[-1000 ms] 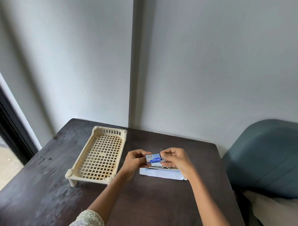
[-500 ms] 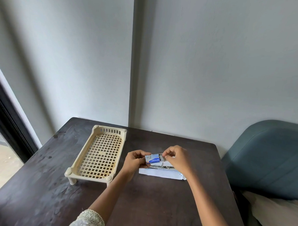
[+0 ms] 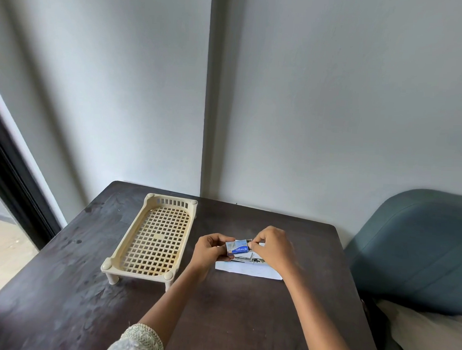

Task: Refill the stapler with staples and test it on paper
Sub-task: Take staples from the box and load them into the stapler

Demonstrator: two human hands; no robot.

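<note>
Pinching both ends, hands [image 3: 248, 248] hold a small blue-and-white staple box [image 3: 237, 248].

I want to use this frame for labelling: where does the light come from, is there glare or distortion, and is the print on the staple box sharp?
Head view: daylight enters from the window at left; a soft sheen, no harsh glare, on the table; wide-angle bending slants the window frame; staple box between left hand and right hand looks fairly sharp, its print too small to read.
</note>
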